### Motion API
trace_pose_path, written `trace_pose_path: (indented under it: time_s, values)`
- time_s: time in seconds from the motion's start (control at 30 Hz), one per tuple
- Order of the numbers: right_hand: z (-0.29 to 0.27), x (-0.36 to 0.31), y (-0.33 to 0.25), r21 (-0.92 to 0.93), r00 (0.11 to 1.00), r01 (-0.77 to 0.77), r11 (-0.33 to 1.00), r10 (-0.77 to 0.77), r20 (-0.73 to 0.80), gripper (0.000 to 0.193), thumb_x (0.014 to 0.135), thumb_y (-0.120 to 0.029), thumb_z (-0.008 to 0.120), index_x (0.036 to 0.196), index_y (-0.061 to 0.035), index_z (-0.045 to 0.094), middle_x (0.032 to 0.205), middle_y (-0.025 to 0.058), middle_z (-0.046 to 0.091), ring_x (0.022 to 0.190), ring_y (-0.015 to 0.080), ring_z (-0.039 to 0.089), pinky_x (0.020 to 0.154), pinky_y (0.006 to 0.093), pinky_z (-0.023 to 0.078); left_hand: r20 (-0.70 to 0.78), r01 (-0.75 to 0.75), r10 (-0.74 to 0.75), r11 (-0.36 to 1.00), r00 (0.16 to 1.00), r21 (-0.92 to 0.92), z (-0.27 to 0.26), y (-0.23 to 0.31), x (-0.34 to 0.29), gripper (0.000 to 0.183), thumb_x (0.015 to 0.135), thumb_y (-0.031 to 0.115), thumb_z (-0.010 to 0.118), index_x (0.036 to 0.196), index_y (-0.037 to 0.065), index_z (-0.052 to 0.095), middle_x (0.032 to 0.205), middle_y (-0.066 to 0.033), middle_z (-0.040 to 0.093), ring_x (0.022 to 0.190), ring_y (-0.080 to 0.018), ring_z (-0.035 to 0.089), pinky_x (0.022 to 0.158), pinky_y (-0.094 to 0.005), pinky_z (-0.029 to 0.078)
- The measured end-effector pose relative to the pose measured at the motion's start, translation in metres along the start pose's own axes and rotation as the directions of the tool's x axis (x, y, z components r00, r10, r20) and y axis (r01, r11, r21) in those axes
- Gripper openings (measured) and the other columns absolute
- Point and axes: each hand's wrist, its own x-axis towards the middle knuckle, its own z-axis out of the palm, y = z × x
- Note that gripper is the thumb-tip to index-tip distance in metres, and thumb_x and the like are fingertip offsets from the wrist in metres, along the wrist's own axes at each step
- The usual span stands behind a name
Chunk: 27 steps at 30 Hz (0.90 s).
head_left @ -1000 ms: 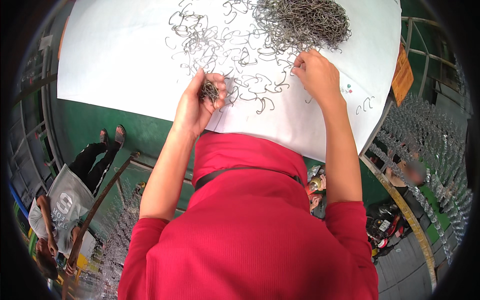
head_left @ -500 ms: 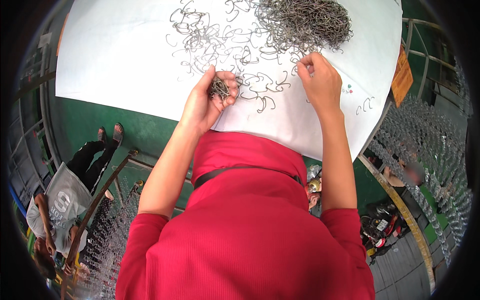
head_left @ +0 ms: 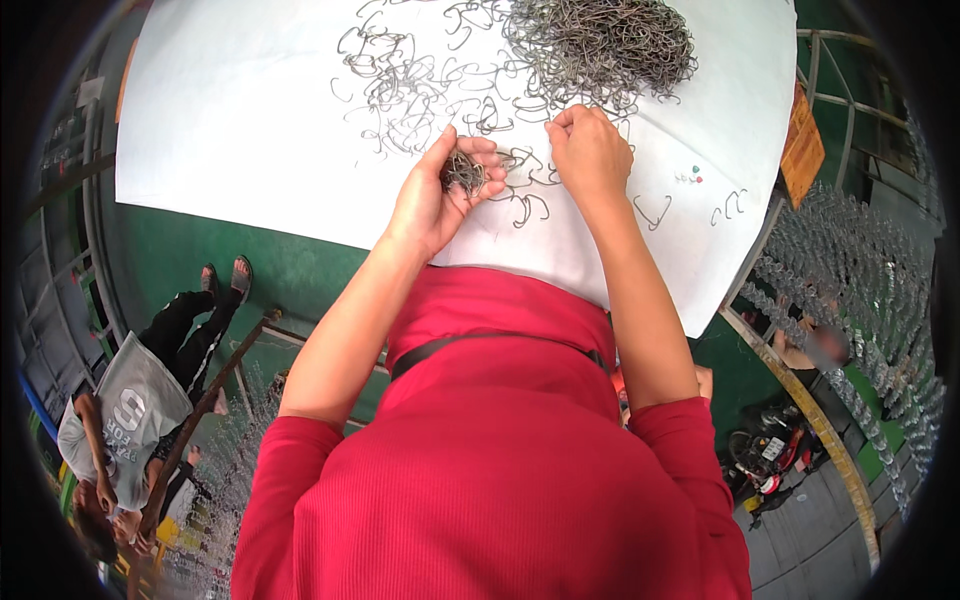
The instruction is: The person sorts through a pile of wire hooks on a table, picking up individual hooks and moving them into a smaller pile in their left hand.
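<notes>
My left hand (head_left: 425, 205) is cupped palm up above the near edge of the white-covered table (head_left: 230, 130), its fingers curled round a clump of bent wire hooks (head_left: 464, 174). To its right, my right hand (head_left: 592, 158) hovers low over scattered wire hooks (head_left: 525, 165), thumb and forefinger pinched together. Whatever is between those fingertips is too small to make out. A dense heap of the same dark metal hooks (head_left: 620, 45) lies beyond my right hand. More loose hooks (head_left: 395, 95) spread across the cover to the left of the heap.
Small coloured bits (head_left: 692, 177) and a few separate hooks (head_left: 733, 203) lie toward the table's right edge. A person in a grey shirt (head_left: 130, 400) is at the left, beyond a rusty rail (head_left: 205, 400). Hanging chain-like strands (head_left: 850, 270) and a motorcycle (head_left: 770, 455) are at the right.
My right hand has moved left, closer to my left hand, its fingers still pinched. My left hand has shifted slightly right with its clump of hooks. Hooks beside my right forearm now show.
</notes>
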Motion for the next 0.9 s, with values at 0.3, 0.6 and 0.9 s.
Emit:
trace_pose_path:
  time_s: [0.3, 0.6, 0.9]
  values:
    - [-0.027, -0.004, 0.024, 0.509, 0.917, -0.324, 0.797, 0.133, 0.376, 0.02, 0.075, -0.02, 0.065, 0.079, -0.0005, 0.065, 0.073, 0.0094, 0.065, 0.066, 0.0146, 0.059, 0.062, 0.0281, 0.046, -0.107, 0.035, -0.058, 0.979, 0.993, -0.201, 0.001, 0.003, -0.007, 0.047, 0.097, 0.03, 0.031, 0.118, -0.01, 0.044, 0.114, -0.0224, 0.052, 0.105, -0.0324, 0.056, 0.09, -0.0383, 0.05]
    - [-0.037, -0.029, -0.01, 0.657, 0.9, -0.138, 0.742, -0.184, 0.396, 0.019, 0.076, -0.019, 0.064, 0.081, -0.0008, 0.065, 0.069, 0.0075, 0.064, 0.061, 0.0139, 0.057, 0.057, 0.0282, 0.046, -0.018, 0.079, -0.083, 0.986, 0.996, -0.149, 0.008, -0.009, -0.001, 0.048, 0.098, 0.031, 0.029, 0.12, -0.009, 0.043, 0.113, -0.0222, 0.052, 0.098, -0.029, 0.058, 0.089, -0.0378, 0.051]
    - [-0.01, -0.017, -0.009, 0.189, 0.947, 0.211, 0.959, -0.248, 0.202, 0.024, 0.083, -0.018, 0.056, 0.105, -0.0133, 0.063, 0.086, 0.0077, 0.062, 0.082, 0.0254, 0.061, 0.071, 0.0378, 0.048, -0.023, 0.018, -0.024, 0.972, 0.999, -0.234, -0.02, 0.002, -0.01, 0.039, 0.096, 0.03, 0.038, 0.105, -0.005, 0.052, 0.087, -0.0131, 0.059, 0.082, -0.0228, 0.06, 0.076, -0.0337, 0.054]
